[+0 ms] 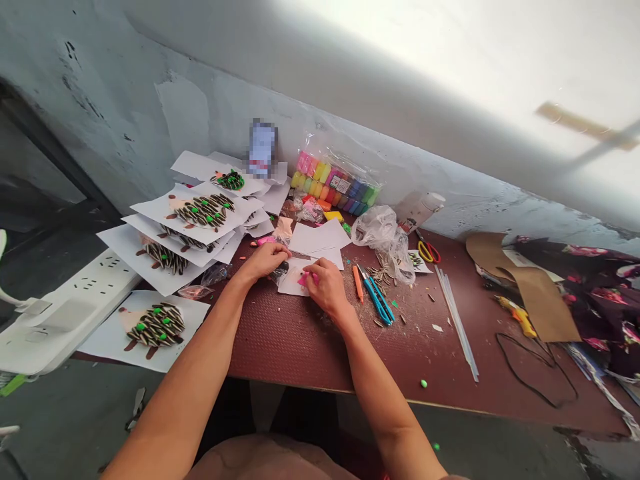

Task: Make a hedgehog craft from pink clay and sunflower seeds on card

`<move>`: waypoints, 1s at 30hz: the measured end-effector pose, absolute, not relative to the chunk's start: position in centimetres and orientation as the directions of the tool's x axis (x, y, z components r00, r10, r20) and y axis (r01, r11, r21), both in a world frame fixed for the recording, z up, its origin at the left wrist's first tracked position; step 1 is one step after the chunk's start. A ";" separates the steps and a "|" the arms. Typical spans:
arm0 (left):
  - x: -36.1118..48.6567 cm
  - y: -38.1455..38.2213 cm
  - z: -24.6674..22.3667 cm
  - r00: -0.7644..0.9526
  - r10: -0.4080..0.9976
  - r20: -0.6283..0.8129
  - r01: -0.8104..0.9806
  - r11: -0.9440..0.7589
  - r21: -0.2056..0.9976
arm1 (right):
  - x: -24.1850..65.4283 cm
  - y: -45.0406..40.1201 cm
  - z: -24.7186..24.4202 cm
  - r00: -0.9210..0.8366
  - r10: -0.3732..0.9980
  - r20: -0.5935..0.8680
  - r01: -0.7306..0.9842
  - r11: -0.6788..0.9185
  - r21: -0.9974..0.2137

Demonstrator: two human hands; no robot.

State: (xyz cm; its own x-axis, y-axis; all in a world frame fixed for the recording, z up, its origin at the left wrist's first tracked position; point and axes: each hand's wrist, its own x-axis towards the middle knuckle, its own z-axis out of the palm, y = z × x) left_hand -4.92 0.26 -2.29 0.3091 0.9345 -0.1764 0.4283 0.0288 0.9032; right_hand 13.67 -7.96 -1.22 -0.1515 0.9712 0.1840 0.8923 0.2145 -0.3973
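right hand (327, 287) pinches a bit of pink modelling clay (307, 279) against a white paper card (293, 283). left hand (263, 261) lies curled at the card's upper left corner, beside a small dark lump (279, 270); whether it grips anything i cannot tell. left of the card lie white sheets with sunflower-seed figures (135, 250), beyond it a bagged set of coloured clay (333, 180), and right of it a blue utility knife (377, 300).

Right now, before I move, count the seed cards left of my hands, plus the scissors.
Seed cards: 5 (one partly covered)
Scissors: 1
Total: 6
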 end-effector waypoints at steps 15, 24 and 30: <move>-5.0 0.4 -2.7 0.311 0.930 -0.194 0.407 0.054 0.912 | 13.4 -8.3 -0.8 -0.249 0.958 0.140 0.912 0.281 -0.298; -5.0 0.6 -2.7 0.320 0.927 -0.193 0.396 0.054 0.917 | 13.7 -8.4 -0.8 -0.196 0.969 0.151 0.914 0.236 -0.329; -5.0 -0.1 -2.1 0.283 0.930 -0.234 0.288 0.151 0.946 | 13.7 -8.5 -0.9 -0.203 0.970 0.136 0.914 0.237 -0.331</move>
